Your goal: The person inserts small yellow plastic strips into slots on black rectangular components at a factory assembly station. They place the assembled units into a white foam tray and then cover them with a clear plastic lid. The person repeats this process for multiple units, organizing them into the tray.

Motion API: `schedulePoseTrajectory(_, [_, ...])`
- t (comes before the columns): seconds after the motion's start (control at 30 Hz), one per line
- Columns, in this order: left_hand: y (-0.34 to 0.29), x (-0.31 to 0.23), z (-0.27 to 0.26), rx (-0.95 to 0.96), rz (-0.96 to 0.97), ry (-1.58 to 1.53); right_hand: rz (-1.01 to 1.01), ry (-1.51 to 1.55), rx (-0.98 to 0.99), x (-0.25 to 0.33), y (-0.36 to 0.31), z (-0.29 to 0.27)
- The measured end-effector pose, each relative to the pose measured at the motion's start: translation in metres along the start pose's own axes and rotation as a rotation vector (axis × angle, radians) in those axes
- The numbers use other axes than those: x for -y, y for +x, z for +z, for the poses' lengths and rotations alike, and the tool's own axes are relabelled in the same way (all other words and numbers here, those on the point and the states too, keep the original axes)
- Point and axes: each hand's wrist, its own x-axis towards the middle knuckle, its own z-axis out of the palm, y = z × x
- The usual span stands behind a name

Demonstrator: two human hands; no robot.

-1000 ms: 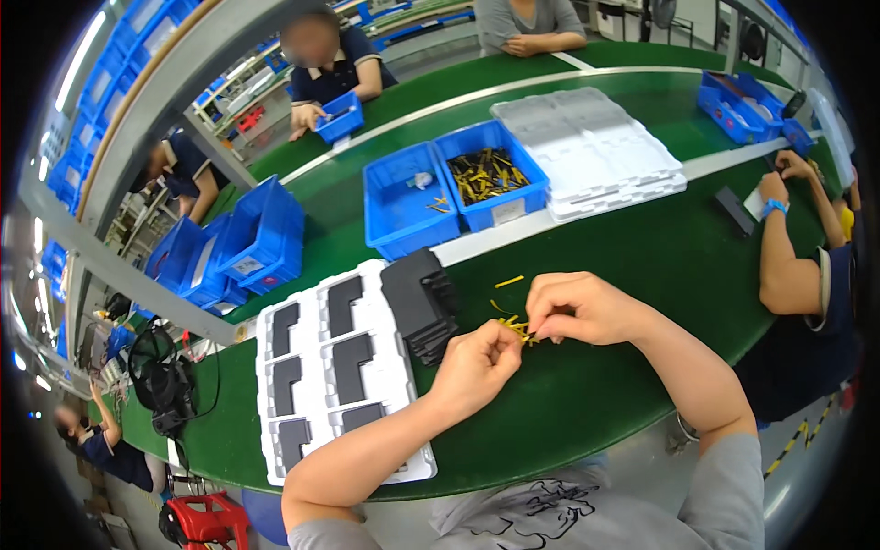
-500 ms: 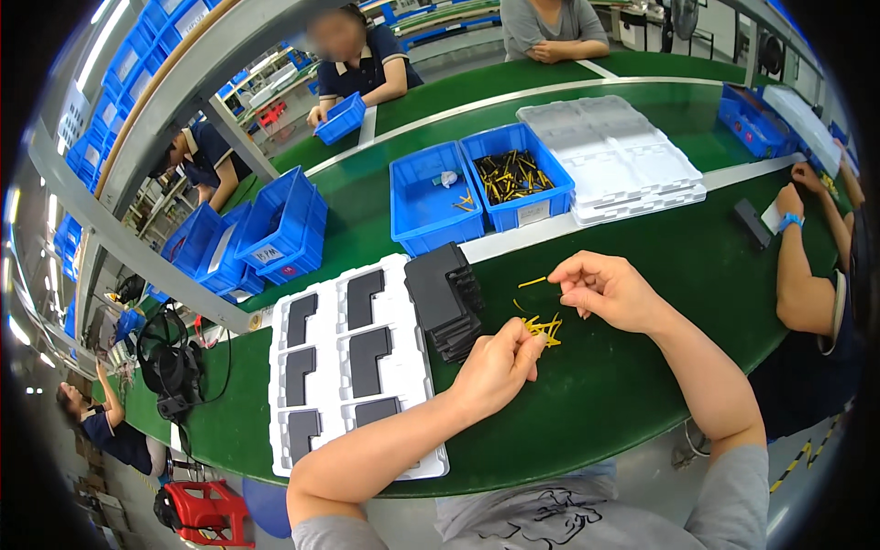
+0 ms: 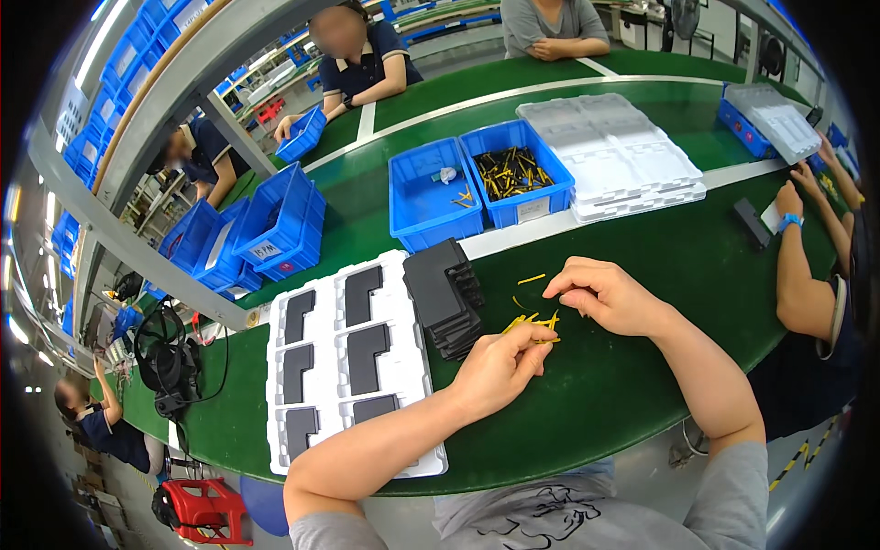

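Note:
My left hand (image 3: 500, 368) is closed, thumb against forefinger, over a small heap of thin yellow strips (image 3: 547, 323) on the green table. A strip end pokes out at its fingertips; how many it holds is hidden. My right hand (image 3: 605, 295) hovers just right of the heap, fingers curled, with a small gap between thumb and forefinger and nothing visible in it. Before its fingertips lies a single yellow strip (image 3: 532, 280), with a curved one nearer the heap. Left of my left hand is a stack of black notched flat pieces (image 3: 442, 289).
A white tray (image 3: 330, 411) holds several black pieces at left. Beyond stand a blue bin (image 3: 423, 218) with few strips, another blue bin (image 3: 530, 214) full of black-and-yellow strips, and stacked white trays (image 3: 632, 174). A co-worker's arm (image 3: 797, 275) is at right, near a black block (image 3: 752, 225).
My right fingertips have come away from the single strip, which now lies apart from them. My left hand has shifted slightly at the heap. A person across the table has moved a blue bin leftward.

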Motion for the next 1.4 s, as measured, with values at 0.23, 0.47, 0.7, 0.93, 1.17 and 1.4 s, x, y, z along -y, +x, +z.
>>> schedulePoseTrajectory(0.23, [-0.001, 0.0, -0.001, 0.071, -0.06, 0.054, -0.06, -0.066, -0.048, -0.005, -0.001, -0.007])
schedulePoseTrajectory(0.47, [-0.005, 0.007, -0.005, 0.029, -0.001, 0.025, 0.141, 0.05, -0.392, -0.032, 0.008, -0.044])
schedulePoseTrajectory(0.7, [0.005, 0.008, 0.004, 0.084, 0.027, 0.064, 0.073, -0.632, -0.885, -0.129, -0.053, -0.161])
schedulePoseTrajectory(0.93, [0.0, 0.007, -0.002, 0.08, -0.104, 0.057, 0.232, -0.899, -1.023, -0.147, -0.076, -0.188])
schedulePoseTrajectory(1.17, [0.003, 0.001, 0.0, 0.108, -0.101, 0.059, 0.474, -0.863, -1.187, -0.18, -0.14, -0.243])
schedulePoseTrajectory(1.4, [0.003, 0.017, -0.002, 0.085, 0.147, 0.145, 0.35, -0.776, -0.975, -0.244, -0.19, -0.283])
